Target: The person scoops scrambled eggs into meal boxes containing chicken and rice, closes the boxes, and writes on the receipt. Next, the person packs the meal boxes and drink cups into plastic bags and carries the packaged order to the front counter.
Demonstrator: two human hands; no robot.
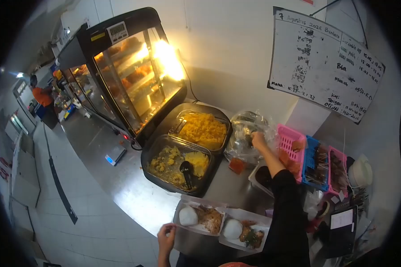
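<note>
Two open paper boxes stand side by side at the counter's front edge. The left box [179,221] holds a white rice mound [188,216] and browned food; the right box [266,219] holds rice [232,229] and meat with something green. My left hand [166,236] is beside the left box's outer edge, fingers curled together, and what they hold, if anything, is hidden. My right hand [258,139] reaches over a clear plastic bag [241,153], its fingers closed at something dark that I cannot make out.
Behind the boxes are two trays of yellow food [203,129] [173,162], one with a black scoop [186,173]. A lit display warmer [136,75] stands left. Pink and blue baskets [310,141] are right. Another person [42,95] stands far left.
</note>
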